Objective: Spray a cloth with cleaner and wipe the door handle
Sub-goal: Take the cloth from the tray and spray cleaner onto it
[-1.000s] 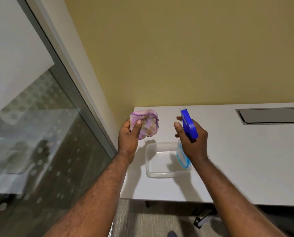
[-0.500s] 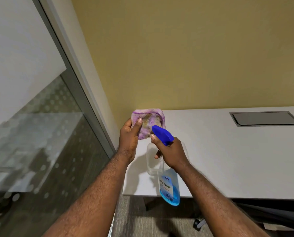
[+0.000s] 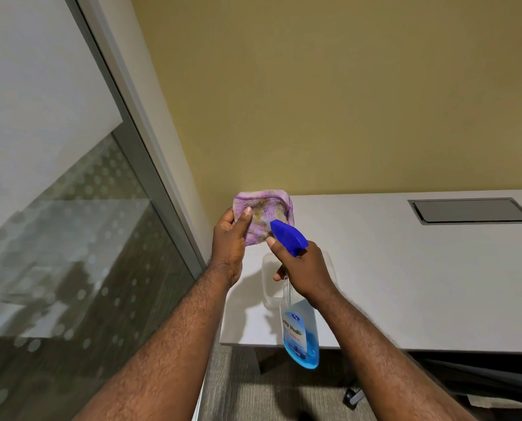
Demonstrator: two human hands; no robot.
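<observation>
My left hand holds up a folded purple cloth with brownish stains, thumb pressed on its front. My right hand grips a spray bottle of blue cleaner by the neck, index finger at the trigger. Its dark blue nozzle head points at the cloth from a few centimetres away, and the bottle body hangs down toward me. No door handle is in view.
A white desk runs along the yellow wall, with a clear plastic tub under my hands and a grey cable hatch at the back right. A glass partition with frosted dots stands at the left. A chair caster sits below the desk.
My right hand swung the spray bottle from upright beside the cloth to nozzle-first against it, the body now hanging toward me. The cloth stayed in my left hand, almost unmoved.
</observation>
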